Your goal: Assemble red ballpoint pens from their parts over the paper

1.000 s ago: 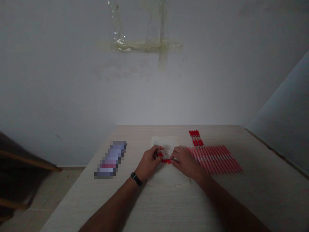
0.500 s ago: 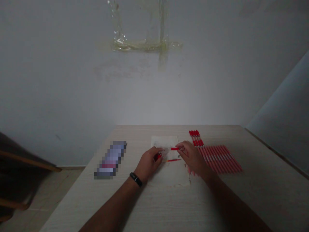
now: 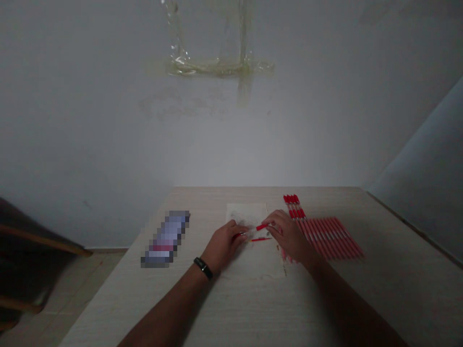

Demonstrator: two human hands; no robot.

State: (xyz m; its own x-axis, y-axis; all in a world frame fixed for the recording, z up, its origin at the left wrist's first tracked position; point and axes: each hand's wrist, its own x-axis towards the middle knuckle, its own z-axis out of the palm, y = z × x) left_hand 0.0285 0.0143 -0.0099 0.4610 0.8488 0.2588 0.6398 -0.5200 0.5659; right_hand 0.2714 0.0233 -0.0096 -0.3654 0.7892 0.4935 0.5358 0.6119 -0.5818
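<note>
My left hand (image 3: 224, 243) and my right hand (image 3: 287, 236) are close together above a sheet of white paper (image 3: 246, 213). Between them, a slim red-and-white pen (image 3: 253, 231) runs at a slant, its ends pinched in my fingers. Just below it, a thin red refill (image 3: 261, 239) lies on the paper, near my right fingertips. To the right of my right hand lies a row of red-and-white pens (image 3: 329, 238). Behind that row sit several red-tipped pen parts (image 3: 293, 206).
A pale wood table (image 3: 379, 289) carries everything, and its far edge meets a grey wall. A pixelated, blurred oblong object (image 3: 166, 239) lies left of the paper. A dark wooden piece of furniture (image 3: 25, 255) stands at the left, on a tiled floor.
Since a second ago, my hands have moved apart and my right hand has shifted up and right. The red refill now lies visibly on the paper. Over the last half second, the pen's slant changed slightly.
</note>
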